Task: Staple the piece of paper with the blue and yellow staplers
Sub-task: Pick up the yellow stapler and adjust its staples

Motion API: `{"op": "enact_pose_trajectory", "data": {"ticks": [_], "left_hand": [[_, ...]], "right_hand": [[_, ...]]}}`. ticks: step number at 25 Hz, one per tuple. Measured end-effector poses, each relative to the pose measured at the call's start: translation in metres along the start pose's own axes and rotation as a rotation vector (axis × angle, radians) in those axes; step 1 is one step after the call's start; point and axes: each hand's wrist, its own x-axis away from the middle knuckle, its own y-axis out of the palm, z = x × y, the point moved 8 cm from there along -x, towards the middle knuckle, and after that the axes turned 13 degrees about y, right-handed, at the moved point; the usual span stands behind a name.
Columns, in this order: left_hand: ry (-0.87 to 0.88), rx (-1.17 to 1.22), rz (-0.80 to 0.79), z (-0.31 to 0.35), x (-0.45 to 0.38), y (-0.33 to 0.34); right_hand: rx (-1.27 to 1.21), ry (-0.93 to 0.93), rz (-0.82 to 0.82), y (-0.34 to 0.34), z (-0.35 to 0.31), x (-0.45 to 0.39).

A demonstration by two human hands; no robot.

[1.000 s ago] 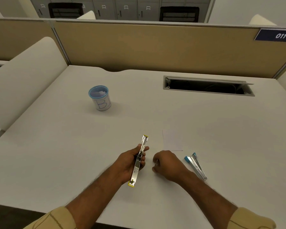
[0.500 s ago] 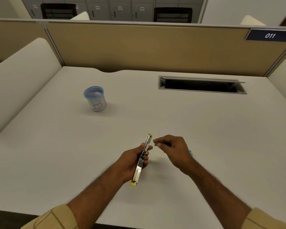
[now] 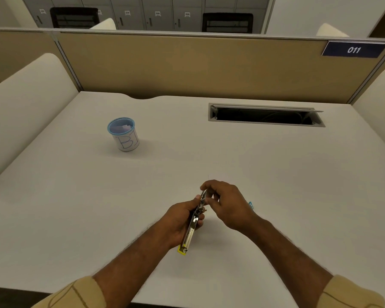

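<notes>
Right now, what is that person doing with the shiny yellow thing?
The person sits at a white desk and grips the yellow stapler in the left hand. The right hand reaches over its far end, fingers curled at the tip. The blue stapler lies on the desk, mostly hidden behind that hand. A cup marked with letters stands farther back on the left.

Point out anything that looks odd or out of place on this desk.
The yellow stapler looks odd: the left hand holds it swung open into one long strip, while the right hand pinches its far tip. The blue stapler is almost hidden behind the right hand.
</notes>
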Motion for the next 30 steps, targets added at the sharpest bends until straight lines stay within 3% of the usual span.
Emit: {"op": "enact_pose_trajectory", "data": {"ticks": [4,6,8,11,13,23,26,30], "left_hand": [[-0.014,0.002,0.004,-0.005,0.002,0.005],[-0.022,0.026,0.001,-0.006,0.002,0.009],[-0.029,0.063,-0.007,-0.006,0.001,0.012],[-0.036,0.088,-0.019,-0.009,-0.001,0.017],[-0.037,0.063,-0.033,-0.012,0.0,0.019],[-0.077,0.012,-0.074,-0.022,0.001,0.03],[-0.108,0.126,-0.054,-0.021,-0.001,0.033],[-0.107,0.184,-0.015,-0.016,-0.004,0.032]], "right_hand": [[0.03,0.019,0.018,-0.004,0.003,0.002],[-0.056,0.06,0.112,-0.013,0.008,0.005],[-0.247,0.218,0.151,-0.018,0.024,0.007],[-0.539,0.55,-0.091,0.005,0.049,0.012],[-0.599,0.63,-0.197,0.013,0.055,0.014],[-0.768,0.736,-0.071,-0.011,0.081,0.007],[-0.746,0.647,-0.034,-0.014,0.078,0.009],[-0.76,0.423,-0.224,-0.004,0.062,0.014]]}}
